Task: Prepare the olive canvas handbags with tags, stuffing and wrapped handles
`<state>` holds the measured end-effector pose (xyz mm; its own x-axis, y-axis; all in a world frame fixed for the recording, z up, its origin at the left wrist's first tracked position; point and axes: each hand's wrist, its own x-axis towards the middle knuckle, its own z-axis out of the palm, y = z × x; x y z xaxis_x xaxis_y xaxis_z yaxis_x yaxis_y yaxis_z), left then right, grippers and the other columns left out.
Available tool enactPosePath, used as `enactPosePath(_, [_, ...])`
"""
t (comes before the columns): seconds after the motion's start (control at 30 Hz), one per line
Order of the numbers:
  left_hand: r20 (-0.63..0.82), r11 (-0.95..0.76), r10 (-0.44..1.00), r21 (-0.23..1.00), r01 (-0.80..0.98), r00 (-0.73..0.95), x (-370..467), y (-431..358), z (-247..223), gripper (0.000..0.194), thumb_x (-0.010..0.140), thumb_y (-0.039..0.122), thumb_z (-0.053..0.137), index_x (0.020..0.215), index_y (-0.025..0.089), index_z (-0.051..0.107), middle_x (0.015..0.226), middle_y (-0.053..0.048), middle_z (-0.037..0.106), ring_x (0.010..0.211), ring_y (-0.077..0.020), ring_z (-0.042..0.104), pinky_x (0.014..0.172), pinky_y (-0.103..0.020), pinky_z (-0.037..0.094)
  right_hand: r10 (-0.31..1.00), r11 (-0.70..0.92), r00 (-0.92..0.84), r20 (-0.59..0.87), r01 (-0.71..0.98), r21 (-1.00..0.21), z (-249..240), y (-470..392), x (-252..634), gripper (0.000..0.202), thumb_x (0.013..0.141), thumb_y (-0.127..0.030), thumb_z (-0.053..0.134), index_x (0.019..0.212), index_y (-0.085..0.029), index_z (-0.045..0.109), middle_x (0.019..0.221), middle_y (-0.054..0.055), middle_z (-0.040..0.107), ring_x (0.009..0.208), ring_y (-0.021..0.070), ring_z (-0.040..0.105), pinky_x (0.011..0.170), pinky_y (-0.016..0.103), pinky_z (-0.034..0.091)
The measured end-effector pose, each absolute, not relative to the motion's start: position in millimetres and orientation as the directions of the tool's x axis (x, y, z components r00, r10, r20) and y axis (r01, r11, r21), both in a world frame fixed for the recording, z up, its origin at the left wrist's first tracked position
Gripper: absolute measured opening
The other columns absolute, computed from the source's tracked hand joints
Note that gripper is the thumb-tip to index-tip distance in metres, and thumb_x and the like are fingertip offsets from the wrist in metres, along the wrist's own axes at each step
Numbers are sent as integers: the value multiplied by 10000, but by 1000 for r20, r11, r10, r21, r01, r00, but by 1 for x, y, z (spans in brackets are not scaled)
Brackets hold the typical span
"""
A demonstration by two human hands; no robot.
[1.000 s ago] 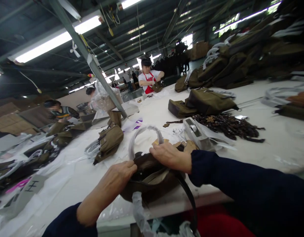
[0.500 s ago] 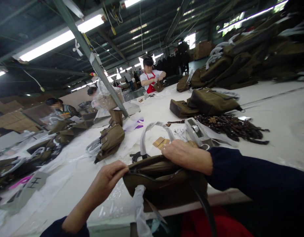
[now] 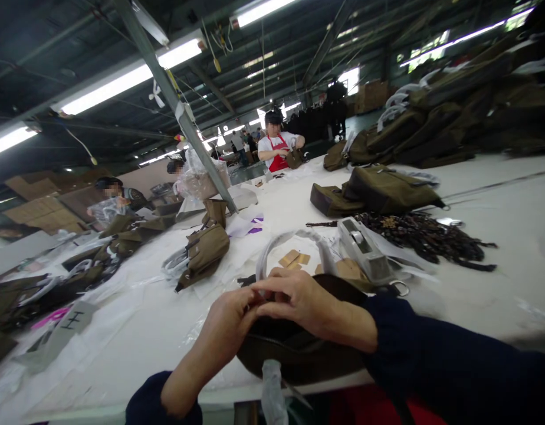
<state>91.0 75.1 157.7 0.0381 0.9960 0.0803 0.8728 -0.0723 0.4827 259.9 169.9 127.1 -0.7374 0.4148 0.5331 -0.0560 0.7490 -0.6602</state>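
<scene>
Long white table (image 3: 498, 230), covered in plastic sheeting, running from the near edge far into the hall. Landmark: dark brown bag (image 3: 299, 348) at the table's near edge, mouth up, partly overhanging the edge.

Far right beyond the bag, big heap of olive bags (image 3: 453, 118) stacked along the table. Nearer, right of and behind the bag, two olive bags (image 3: 378, 192) lying flat, touching each other. Just in front of those, dark pile of small strap pieces (image 3: 427, 236) (too small to tell what exactly). Left of and behind the bag, single olive bag (image 3: 206, 251) tilted on its side, white-wrapped handles beside it. Further left of the bag, more olive bags (image 3: 91, 265) strewn toward the table's left end.

Right behind the bag, grey tape dispenser (image 3: 363, 251), near but apart. White-wrapped handle (image 3: 290, 242) arching up from the bag's far side, tan card tags (image 3: 294, 258) seen through the arch.

Well beyond the bag, a person in a red apron (image 3: 279, 150) holding another bag; two more people seated far left.

Left hand (image 3: 230, 321) on the bag's top edge, fingers curled closed, pinching at the rim or zipper line. Right hand (image 3: 301, 304) lying over the bag's mouth, fingertips meeting the left hand's, narrow pinch on the same edge (exact piece pinched hidden by fingers). Both sleeves dark navy.
</scene>
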Motion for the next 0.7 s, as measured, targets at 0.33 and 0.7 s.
enactPosePath(0.33, [67, -40, 998, 537, 843, 5, 92, 69, 157, 186, 899, 211, 548, 857, 229, 728, 832, 10, 727, 779, -169, 633, 702, -257, 415, 548, 480, -672, 498, -234, -845, 119, 166, 248, 135, 913, -277, 616, 905, -164, 690, 799, 11, 642, 617, 97, 578, 582, 204, 443])
enactPosePath(0.7, [-33, -25, 999, 350, 936, 39, 59, 58, 189, 152, 920, 250, 570, 788, 218, 637, 757, 41, 639, 730, -140, 565, 653, -249, 359, 565, 39, -752, 340, -387, -921, 126, 190, 254, 195, 979, -365, 513, 931, -178, 485, 704, -22, 621, 537, 85, 571, 532, 192, 460])
